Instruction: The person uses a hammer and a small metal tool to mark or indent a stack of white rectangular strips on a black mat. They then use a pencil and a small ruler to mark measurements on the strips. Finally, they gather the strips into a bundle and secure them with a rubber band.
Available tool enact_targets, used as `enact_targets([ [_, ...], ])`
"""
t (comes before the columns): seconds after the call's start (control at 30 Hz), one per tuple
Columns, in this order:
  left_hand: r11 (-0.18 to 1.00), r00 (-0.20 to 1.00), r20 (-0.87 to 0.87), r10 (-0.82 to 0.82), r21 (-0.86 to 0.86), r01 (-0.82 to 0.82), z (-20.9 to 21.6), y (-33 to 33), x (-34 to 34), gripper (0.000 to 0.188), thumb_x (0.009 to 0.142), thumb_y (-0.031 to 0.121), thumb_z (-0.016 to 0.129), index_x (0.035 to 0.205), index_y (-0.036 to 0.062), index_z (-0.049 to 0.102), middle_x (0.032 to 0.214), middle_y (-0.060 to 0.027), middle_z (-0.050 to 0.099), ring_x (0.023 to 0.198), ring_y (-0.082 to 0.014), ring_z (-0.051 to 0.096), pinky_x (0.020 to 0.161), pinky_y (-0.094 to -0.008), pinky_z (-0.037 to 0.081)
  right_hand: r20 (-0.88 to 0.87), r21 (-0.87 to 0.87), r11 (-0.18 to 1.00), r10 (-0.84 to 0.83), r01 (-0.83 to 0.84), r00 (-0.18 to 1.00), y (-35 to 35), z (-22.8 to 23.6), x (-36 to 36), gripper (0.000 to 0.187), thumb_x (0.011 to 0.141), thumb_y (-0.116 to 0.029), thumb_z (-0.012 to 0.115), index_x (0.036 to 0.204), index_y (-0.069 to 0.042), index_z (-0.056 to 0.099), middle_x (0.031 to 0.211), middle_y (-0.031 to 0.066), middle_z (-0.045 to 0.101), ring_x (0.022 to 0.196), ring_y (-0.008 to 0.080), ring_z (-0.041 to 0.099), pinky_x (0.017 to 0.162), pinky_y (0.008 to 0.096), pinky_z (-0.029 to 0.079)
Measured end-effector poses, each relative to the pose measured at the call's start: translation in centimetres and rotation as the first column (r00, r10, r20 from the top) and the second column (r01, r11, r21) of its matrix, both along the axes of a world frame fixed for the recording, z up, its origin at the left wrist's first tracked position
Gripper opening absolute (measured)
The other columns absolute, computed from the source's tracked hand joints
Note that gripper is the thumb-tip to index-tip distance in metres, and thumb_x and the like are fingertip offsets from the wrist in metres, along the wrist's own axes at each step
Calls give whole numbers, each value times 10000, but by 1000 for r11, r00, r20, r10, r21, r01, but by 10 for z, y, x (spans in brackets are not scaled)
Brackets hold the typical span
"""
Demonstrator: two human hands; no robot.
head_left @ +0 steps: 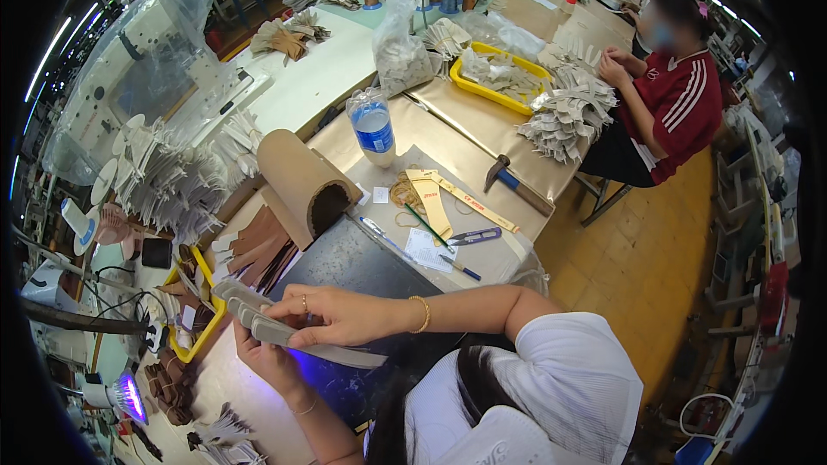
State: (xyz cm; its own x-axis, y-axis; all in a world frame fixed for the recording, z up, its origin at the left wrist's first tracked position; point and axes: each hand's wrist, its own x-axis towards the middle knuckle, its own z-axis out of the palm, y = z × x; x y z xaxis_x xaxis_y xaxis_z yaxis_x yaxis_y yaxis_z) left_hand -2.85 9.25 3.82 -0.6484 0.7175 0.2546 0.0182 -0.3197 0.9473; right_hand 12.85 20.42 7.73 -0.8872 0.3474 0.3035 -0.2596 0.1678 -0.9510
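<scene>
A small bundle of grey cut pieces, leather or fabric by the look of it, is held over the dark work board. The pieces are long and strip-like, fanned at the far left end. My left hand grips the bundle from below, its fingers partly hidden behind the pieces. From above, my right hand closes its thumb and fingers on the same pieces. Beneath and beyond my right forearm lies the dark board, with a purple glow near my left wrist.
A lit purple lamp stands at lower left, near a yellow tray of brown pieces. Beyond the board are a brown roll, pale templates, thread snips, a hammer and a water bottle. A co-worker sits at far right.
</scene>
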Motion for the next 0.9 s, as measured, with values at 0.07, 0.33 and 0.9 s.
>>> enact_targets([
  [0.07,1000,999,30,-15,-5,15,-3,-2,0,446,921,227,749,1245,-30,582,1100,-80,664,907,-133,659,807,-255,536,-24,41,998,-56,57,998,-6,0,0,492,966,-234,659,1404,-49,531,1071,117,535,972,243,595,874,357,492],
  [0.33,997,991,134,13,79,-23,0,-4,19,427,979,215,680,1284,-50,544,1135,-97,648,951,-171,672,844,-301,571,-64,-33,987,-156,155,986,-9,-4,2,435,944,-220,682,1300,-21,532,1048,102,555,950,215,574,884,351,474],
  [0.9,986,994,-57,-89,-145,80,0,-16,44,781,844,249,836,1456,-55,458,1244,-55,504,1137,-181,565,1011,-322,455,108,-364,917,-132,162,985,-6,-33,2,323,862,-107,788,1109,-17,601,958,49,658,857,119,628,800,294,531],
])
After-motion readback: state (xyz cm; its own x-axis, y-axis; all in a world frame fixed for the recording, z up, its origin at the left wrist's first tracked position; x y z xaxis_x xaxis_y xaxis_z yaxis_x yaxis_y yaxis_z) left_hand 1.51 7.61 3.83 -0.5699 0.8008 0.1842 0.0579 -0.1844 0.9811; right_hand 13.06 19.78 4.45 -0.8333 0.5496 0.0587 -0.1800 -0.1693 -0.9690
